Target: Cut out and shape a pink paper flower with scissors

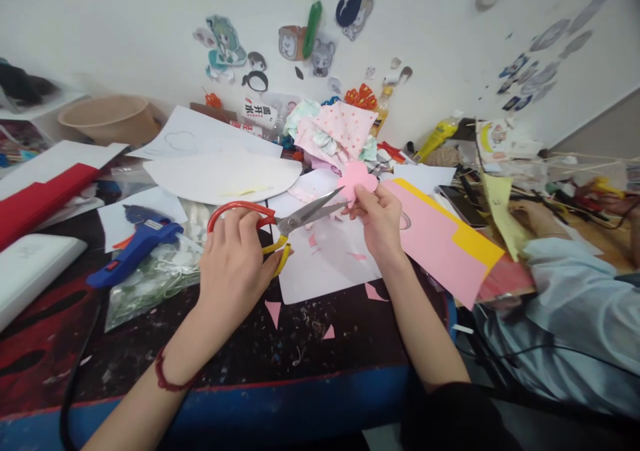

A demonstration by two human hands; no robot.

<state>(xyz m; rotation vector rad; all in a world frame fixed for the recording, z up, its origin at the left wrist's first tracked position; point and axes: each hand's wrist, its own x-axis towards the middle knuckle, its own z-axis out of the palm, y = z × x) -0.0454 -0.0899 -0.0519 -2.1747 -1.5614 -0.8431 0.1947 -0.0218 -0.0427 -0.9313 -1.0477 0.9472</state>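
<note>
My left hand [235, 258] is closed around the handles of a pair of scissors [287, 223], one handle red and the other yellow. The blades are parted and point right, their tips beside a pink paper cutout [356, 176] with rounded lobes. My right hand [377, 221] pinches that cutout at its lower edge between thumb and fingers. Beneath both hands lies a white sheet [325, 271] with pink scraps on it. More pink paper scraps [273, 312] rest on the dark tabletop in front.
A blue glue gun [137, 248] lies on a plastic bag at left. Pink card [430, 244] and yellow card [487, 248] overlap at right. Behind stand crumpled cloth [335, 131] and a bottle [383, 110]. Another person's sleeve [575, 291] is at far right.
</note>
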